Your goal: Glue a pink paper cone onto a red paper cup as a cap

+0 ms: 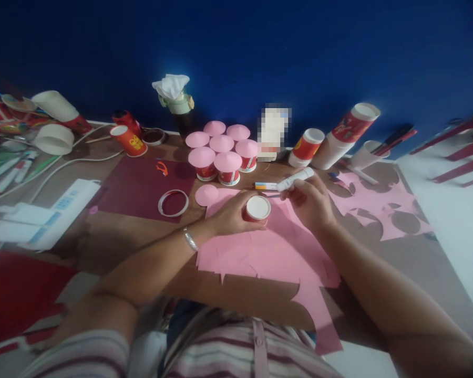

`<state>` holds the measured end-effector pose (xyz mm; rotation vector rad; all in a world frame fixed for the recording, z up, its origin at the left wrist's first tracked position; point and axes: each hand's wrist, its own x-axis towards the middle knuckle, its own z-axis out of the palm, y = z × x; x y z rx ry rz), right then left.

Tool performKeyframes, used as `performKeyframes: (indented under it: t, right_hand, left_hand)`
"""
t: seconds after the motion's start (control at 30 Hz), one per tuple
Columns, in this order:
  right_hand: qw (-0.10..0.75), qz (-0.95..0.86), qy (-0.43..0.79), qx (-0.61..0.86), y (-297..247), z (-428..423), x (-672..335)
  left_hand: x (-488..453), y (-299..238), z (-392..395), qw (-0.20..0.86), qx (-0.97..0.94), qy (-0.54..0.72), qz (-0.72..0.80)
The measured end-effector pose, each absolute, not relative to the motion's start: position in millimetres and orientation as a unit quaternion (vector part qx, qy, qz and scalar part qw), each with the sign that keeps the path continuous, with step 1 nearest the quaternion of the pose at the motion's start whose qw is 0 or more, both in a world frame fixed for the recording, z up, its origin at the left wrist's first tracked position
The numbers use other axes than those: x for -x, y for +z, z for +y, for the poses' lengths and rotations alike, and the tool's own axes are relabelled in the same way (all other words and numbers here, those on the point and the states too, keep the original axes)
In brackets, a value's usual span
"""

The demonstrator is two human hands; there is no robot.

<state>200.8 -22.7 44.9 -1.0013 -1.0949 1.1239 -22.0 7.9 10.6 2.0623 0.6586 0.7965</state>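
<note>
My left hand [232, 214] is wrapped around a red paper cup [258, 208], whose pale round end faces up. Just right of it, my right hand [312, 203] grips a slim white tube [295, 179], tilted with its lower end toward the cup. I cannot read its label. Both hands are above a stack of cut pink paper [268, 257]. A pink paper cone [207, 195] lies beyond my left hand. Behind it stand several red cups topped with pink cones [227, 161]. A marker with an orange band [265, 186] lies beyond the held cup.
A white ring [173, 203] and small orange scissors [162, 168] lie on a maroon sheet [134, 189]. At left are a white power strip [63, 215] and cables. Stacked cups [355, 123] and a pen cup [368, 155] stand back right, near pink scraps [382, 205].
</note>
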Motion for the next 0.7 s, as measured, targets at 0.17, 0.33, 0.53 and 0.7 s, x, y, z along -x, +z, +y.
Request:
performKeyframes:
  t: [0.17,0.33,0.53,0.7]
  right_hand:
    - [0.641,-0.434,0.499,0.390,39,-21,-200]
    - [0.654,-0.425,0.495,0.382,36,-20,-200]
    - [0.634,-0.501,0.437,0.396,38,-26,-199]
    - [0.607,-0.567,0.341,0.440,43,-35,-195]
  left_hand:
    - [24,7,8,0.403,-0.795,0.366,0.268]
    - [23,6,9,0.382,-0.780,0.414,0.273]
    - [21,11,5,0.385,-0.779,0.408,0.281]
    - [21,11,2,0.332,-0.803,0.406,0.285]
